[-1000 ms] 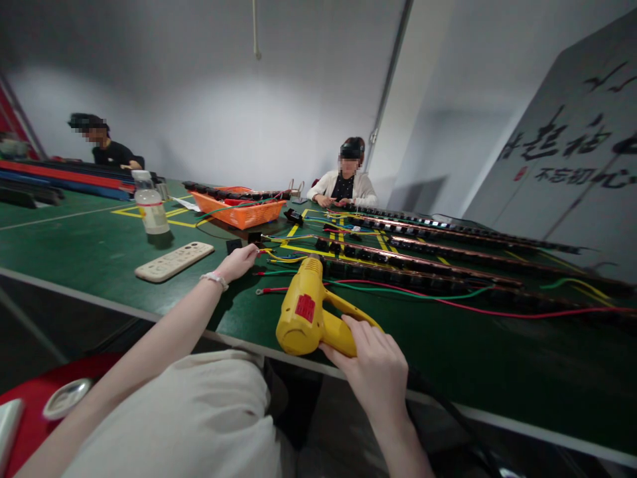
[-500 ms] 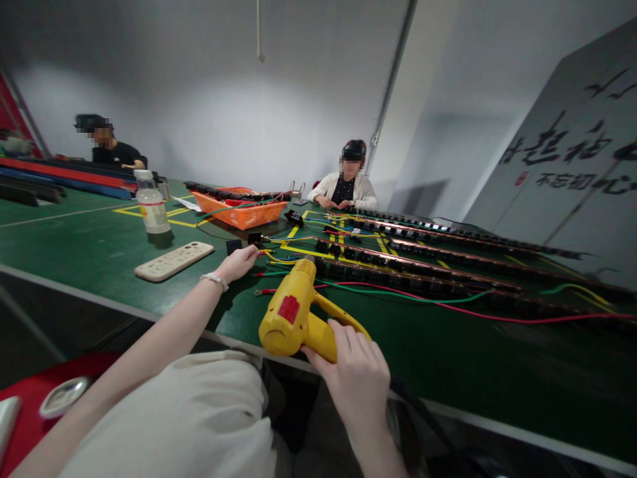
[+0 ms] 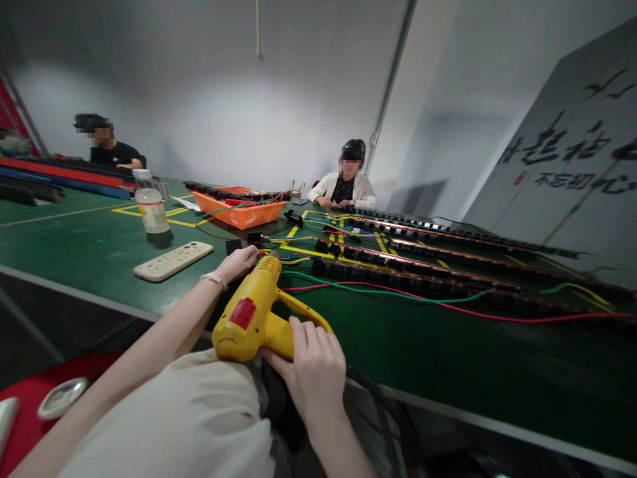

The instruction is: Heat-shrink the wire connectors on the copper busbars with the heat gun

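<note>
My right hand (image 3: pixel 314 362) is wrapped around the handle of a yellow heat gun (image 3: pixel 249 315) with a red label. Its nozzle points away from me, close to the fingertips of my left hand (image 3: pixel 239 264). Those fingers are pinched on thin coloured wires (image 3: pixel 298 259), which lead to a long black strip (image 3: pixel 368 273) on the green table. The exact spot of the pinch is partly hidden. A black connector (image 3: pixel 233 247) lies just behind my left hand. A red and a green cable (image 3: pixel 368 286) run off to the right from behind the heat gun.
Several long black strips (image 3: pixel 423 249) with wires lie across the table (image 3: pixel 99 252). Left of my hands are a beige remote-like panel (image 3: pixel 174 261) and a bottle (image 3: pixel 152 211). An orange basket (image 3: pixel 249 216) stands farther back. Two people (image 3: pixel 343 189) sit across the table.
My right hand has moved the heat gun to the left, bringing its nozzle beside the fingertips of my left hand. The left hand has stayed almost in place.
</note>
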`<state>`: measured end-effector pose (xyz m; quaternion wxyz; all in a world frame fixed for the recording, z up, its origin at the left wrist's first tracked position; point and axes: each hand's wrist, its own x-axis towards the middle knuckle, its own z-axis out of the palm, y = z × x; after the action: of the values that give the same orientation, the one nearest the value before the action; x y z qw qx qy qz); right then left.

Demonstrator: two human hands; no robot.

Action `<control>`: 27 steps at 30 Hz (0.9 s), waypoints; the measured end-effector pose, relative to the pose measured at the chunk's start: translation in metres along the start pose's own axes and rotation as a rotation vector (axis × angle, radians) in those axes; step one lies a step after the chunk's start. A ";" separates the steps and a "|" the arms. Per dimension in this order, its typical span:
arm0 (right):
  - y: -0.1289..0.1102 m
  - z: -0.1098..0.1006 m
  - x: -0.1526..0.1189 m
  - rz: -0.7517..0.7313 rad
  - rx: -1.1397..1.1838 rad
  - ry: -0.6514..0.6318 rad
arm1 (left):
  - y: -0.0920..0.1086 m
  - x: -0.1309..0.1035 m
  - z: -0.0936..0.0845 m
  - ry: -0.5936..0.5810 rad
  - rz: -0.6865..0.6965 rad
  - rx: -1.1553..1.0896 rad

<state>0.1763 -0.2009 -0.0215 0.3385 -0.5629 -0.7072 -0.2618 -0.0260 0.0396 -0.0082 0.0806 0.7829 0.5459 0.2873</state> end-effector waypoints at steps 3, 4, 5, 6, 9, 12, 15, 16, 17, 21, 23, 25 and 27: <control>-0.005 0.006 0.003 -0.021 0.015 0.010 | -0.003 0.002 0.001 0.003 0.003 -0.015; -0.006 0.008 0.004 -0.027 0.022 0.023 | -0.005 0.003 0.001 -0.001 0.001 -0.019; -0.007 0.010 0.005 -0.029 0.030 0.039 | -0.006 0.003 0.001 -0.003 -0.002 -0.021; -0.008 0.011 0.006 -0.029 0.038 0.052 | -0.007 0.004 0.001 -0.006 -0.003 -0.023; -0.008 0.014 0.007 -0.034 0.052 0.046 | -0.009 0.006 0.002 -0.005 -0.001 -0.033; -0.007 0.014 0.006 -0.047 0.056 0.021 | -0.010 0.006 0.002 0.003 0.005 -0.046; -0.006 0.012 0.006 -0.035 0.075 0.026 | -0.010 0.006 0.002 0.012 0.018 -0.068; -0.006 0.011 0.006 -0.032 0.081 0.015 | -0.010 0.005 0.002 0.015 0.021 -0.075; -0.005 0.010 0.006 -0.029 0.085 0.000 | -0.010 0.005 0.002 0.016 0.024 -0.081; -0.002 0.004 0.005 -0.014 0.091 -0.030 | -0.009 0.006 0.002 0.001 0.006 -0.087; 0.001 0.002 0.004 -0.009 0.095 -0.018 | -0.007 0.005 0.002 -0.008 -0.003 -0.090; 0.005 0.001 0.003 -0.010 0.096 -0.004 | -0.004 0.003 0.001 -0.004 0.001 -0.088; 0.010 0.000 0.002 -0.018 0.095 0.002 | 0.000 0.000 -0.001 0.005 0.011 -0.075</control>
<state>0.1859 -0.1970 -0.0199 0.3632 -0.5396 -0.7234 -0.2316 -0.0264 0.0394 -0.0076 0.1071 0.7816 0.5307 0.3100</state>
